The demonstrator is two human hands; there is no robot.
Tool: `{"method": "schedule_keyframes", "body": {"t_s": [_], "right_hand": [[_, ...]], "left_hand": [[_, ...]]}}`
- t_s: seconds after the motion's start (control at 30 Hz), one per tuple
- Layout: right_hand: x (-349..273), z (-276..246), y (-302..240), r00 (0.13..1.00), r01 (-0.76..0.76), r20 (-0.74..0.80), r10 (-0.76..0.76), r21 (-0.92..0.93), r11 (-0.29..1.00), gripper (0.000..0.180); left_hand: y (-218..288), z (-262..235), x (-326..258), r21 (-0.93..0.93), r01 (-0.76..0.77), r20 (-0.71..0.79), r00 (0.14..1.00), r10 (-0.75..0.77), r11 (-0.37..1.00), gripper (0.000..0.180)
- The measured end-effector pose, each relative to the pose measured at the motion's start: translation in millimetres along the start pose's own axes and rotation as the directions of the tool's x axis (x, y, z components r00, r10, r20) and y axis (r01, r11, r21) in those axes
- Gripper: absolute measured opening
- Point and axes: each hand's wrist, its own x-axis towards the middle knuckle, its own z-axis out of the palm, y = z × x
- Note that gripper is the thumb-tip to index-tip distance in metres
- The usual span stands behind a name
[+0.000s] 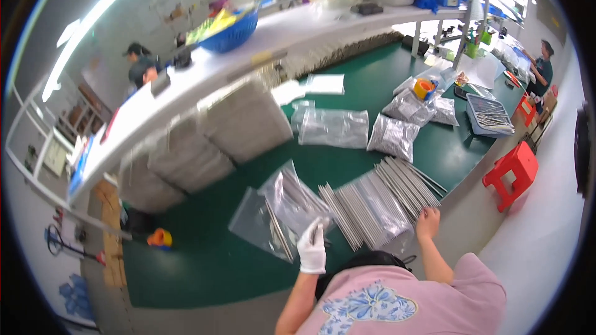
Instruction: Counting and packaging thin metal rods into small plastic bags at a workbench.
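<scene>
My left hand (311, 249), in a white glove, is closed with its fingertips pinched together beside a clear plastic bag (287, 201) with thin metal rods inside. What those fingers hold is too small to make out. A second clear bag (251, 217) lies flat at its left, with a few loose rods (279, 229) across it. My bare right hand (428, 223) has its fingers curled on the near ends of a row of grey metal rods (400, 186). More rods (351, 214) lie side by side to the left, with clear plastic (383, 205) over the middle ones.
Filled bags (394, 136), empty clear bags (335, 128) and a tape roll (424, 89) lie farther back on the green table (205, 260). A blue-grey tray (484, 125) holds rods at the right. Wrapped stacks (242, 121) stand under the white shelf. Red stools (514, 174) stand beside the table.
</scene>
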Motion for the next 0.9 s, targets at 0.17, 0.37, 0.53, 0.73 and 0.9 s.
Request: {"method": "schedule_keyframes", "body": {"t_s": [0.17, 0.37, 0.53, 0.73, 0.9], "right_hand": [[7.2, -15.3, -140.2, 0.864, 0.171, 0.243, -0.441, 0.681, 0.712, 0.014], [-40.0, -35.8, -244.9, 0.361, 0.487, 0.177, -0.916, 0.801, 0.347, 0.014], [-54.7, -33.9, -249.8, 0.171, 0.554, 0.119, -0.978, 0.809, 0.196, 0.008], [-56.8, -37.3, -255.6, 0.110, 0.608, 0.065, -0.992, 0.785, 0.119, 0.009], [-58.8, -40.0, -262.1, 0.015, 0.673, 0.092, -0.996, 0.735, 0.078, 0.009]], "left_hand": [[6.5, 1.8, 11.5, 0.030, -0.014, 0.018, 1.000, 0.013, 0.999, 0.020], [3.2, -2.6, 13.1, 0.105, -0.107, 0.026, 0.994, 0.104, 0.989, 0.021], [0.0, -6.6, 1.0, 0.256, -0.182, 0.026, 0.983, 0.182, 0.949, 0.022], [1.2, -7.5, -0.6, 0.232, -0.199, 0.013, 0.979, 0.201, 0.952, 0.021], [4.1, -8.9, 1.6, 0.271, -0.203, 0.048, 0.979, 0.197, 0.941, 0.022]]}}
